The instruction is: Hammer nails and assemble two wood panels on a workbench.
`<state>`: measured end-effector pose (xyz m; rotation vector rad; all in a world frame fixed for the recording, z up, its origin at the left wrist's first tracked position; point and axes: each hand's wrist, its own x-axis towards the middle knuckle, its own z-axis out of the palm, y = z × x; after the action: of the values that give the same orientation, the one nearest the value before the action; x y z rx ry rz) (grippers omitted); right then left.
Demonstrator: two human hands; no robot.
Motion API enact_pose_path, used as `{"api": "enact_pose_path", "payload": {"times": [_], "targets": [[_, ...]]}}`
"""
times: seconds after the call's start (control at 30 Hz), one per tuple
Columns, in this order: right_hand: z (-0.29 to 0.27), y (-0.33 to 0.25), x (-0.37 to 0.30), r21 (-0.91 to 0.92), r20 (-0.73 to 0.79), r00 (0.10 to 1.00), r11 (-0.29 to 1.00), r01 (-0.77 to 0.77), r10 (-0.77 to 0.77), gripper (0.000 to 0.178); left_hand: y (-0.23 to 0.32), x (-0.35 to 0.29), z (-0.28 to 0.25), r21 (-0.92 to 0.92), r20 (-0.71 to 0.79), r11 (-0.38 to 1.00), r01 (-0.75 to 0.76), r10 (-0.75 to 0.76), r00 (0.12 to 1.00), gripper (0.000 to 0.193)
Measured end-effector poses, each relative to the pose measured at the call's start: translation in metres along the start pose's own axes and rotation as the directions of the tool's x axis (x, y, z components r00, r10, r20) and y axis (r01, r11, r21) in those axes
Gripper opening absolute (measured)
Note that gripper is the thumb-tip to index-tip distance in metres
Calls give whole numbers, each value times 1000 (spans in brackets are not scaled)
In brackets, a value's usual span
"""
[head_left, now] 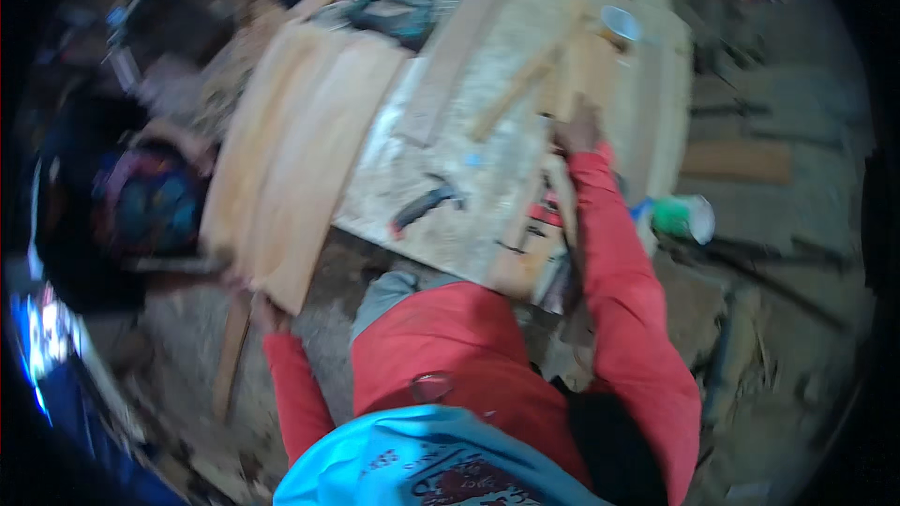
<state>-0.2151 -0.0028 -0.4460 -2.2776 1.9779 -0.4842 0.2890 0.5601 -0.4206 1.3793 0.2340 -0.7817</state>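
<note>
Panel (305,150): wide wood, lengthwise bands, across worktable's (370,197) left side, near end overhanging. Tabletop pale, blotchy. Left hand (272,314) grips near corner, co-worker's hand (234,276) beside it. Right hand (578,129) at board (592,66); blurred, can't tell grip. Black-and-red hand tool (424,209), wood strip (525,81) between. Panel light tan, oranger leftward.

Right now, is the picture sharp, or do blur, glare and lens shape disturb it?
Head view: blur overall, softening the right hand, the wooden panel and the dark tool; head view: pale sheen on the table, strong glare at the lower left rim; head view: fisheye distortion, with black corners.
</note>
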Motion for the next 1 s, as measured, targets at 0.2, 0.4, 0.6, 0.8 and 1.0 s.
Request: {"api": "enact_pose_path", "payload": {"times": [0.2, 0.4, 0.6, 0.8, 1.0], "targets": [[-27, -1, 8, -55, 187, 981, 998, -33, 43, 75, -2, 74, -24, 203, -573, 979, 34, 91, 815, 41], [-9, 28, 12, -70, 228, 969, 994, -84, 98, 74, 1, 8, 31, -86, -433, 978, -189, 134, 891, 28], [-14, 11, 11, -119, 138, 990, 993, 2, 15, 71, 10, 6, 9, 14, -318, 968, -251, 242, 917, 31], [-27, 5, 8, -121, 173, 983, 991, -49, 69, 68, 12, 17, 23, 28, -258, 973, -228, 227, 939, 32], [17, 60, 33, 96, 249, 967, 992, -87, 60, 90, -10, 57, -44, 595, 97, 682, -426, 465, 880, 40]]}}
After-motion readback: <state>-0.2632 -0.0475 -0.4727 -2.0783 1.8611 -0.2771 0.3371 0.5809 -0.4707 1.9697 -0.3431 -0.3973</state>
